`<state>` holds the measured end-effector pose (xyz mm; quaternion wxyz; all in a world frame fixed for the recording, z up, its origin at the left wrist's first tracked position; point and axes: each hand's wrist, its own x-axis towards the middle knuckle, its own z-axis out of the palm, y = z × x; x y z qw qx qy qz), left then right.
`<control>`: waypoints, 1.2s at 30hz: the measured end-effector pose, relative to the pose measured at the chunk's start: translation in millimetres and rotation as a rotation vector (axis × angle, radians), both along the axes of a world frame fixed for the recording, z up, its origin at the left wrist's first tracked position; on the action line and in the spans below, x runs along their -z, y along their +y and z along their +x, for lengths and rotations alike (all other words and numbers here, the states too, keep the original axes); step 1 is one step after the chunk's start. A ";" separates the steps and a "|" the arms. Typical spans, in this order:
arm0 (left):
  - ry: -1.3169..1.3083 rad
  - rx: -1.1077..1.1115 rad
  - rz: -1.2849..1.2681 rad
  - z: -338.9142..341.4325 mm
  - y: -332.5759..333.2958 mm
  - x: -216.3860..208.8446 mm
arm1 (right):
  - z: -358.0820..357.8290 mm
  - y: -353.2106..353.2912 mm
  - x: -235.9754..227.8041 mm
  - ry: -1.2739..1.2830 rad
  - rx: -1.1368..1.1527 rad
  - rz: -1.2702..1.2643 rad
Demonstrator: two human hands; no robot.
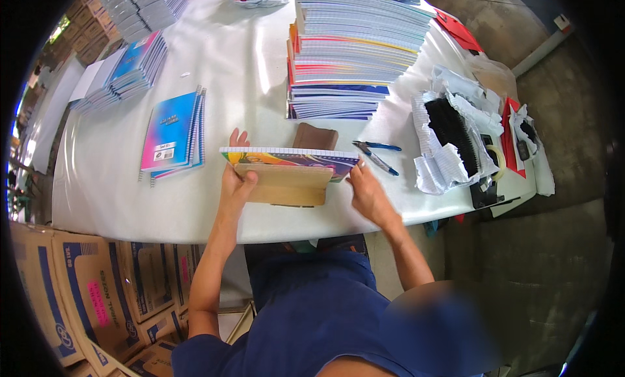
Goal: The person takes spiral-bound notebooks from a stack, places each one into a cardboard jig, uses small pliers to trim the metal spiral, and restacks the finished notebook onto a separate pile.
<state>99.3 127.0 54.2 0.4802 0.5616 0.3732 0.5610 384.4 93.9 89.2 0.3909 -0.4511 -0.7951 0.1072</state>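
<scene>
My left hand (236, 183) grips the left end of an unbound notebook (338, 167) with a colourful cover and a punched-looking top edge. The notebook stands nearly upright over the table. Against its near face is a tan board or block (286, 185), touched by my left thumb. At the notebook's right edge my right hand (370, 193) is closed, fingers pressed to the corner. Just beyond lies a brown block (315, 136). A pair of blue-handled pliers (381, 156) rests to the right of it.
A tall stack of notebooks (351, 58) stands at the back. Spiral-bound blue-pink notebooks (170, 130) lie left, with a further pile (133, 65) behind. Crumpled wrapping with black coils (452, 136) and a tape roll (498, 162) sit right. Cardboard boxes (91, 286) are stacked below left.
</scene>
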 end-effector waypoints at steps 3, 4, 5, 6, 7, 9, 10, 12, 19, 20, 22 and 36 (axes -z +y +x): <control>0.004 -0.103 0.039 -9.9 0.8 7.2 | 75.4 55.2 -12.8 -0.001 0.164 0.017; 0.032 -0.147 0.079 -17.5 2.6 1.4 | 100.7 72.0 -28.3 0.035 0.419 0.034; 0.060 -0.174 0.120 -23.9 5.9 -10.4 | 132.4 87.2 -30.1 0.013 0.624 0.201; 0.045 -0.217 0.125 -30.2 8.2 -17.5 | 161.7 98.9 -25.3 -0.195 0.773 0.209; 0.026 -0.273 0.132 -33.0 8.7 -22.4 | 174.8 107.4 -15.8 -0.391 0.825 0.182; 0.056 -0.304 0.130 -30.7 4.1 -34.8 | 192.9 120.8 7.1 -0.778 0.907 0.107; 0.072 -0.320 0.128 -29.5 3.0 -39.8 | 200.7 130.1 18.1 -0.785 0.881 0.049; 0.114 -0.330 0.138 -30.4 -2.7 -45.8 | 198.4 136.5 17.1 -0.734 0.810 -0.036; 0.140 -0.384 0.187 -46.5 -13.1 -61.8 | 209.4 140.1 -3.4 -0.665 0.805 -0.075; 0.117 -0.387 0.192 -47.7 -13.6 -64.7 | 211.1 139.3 -5.2 -0.680 0.794 -0.127; 0.070 -0.391 0.203 -48.7 -12.4 -70.1 | 204.6 139.4 0.7 -0.774 0.745 -0.097; 0.823 -0.277 0.571 39.2 -16.1 -136.9 | 139.1 102.6 -87.5 -0.417 0.503 0.265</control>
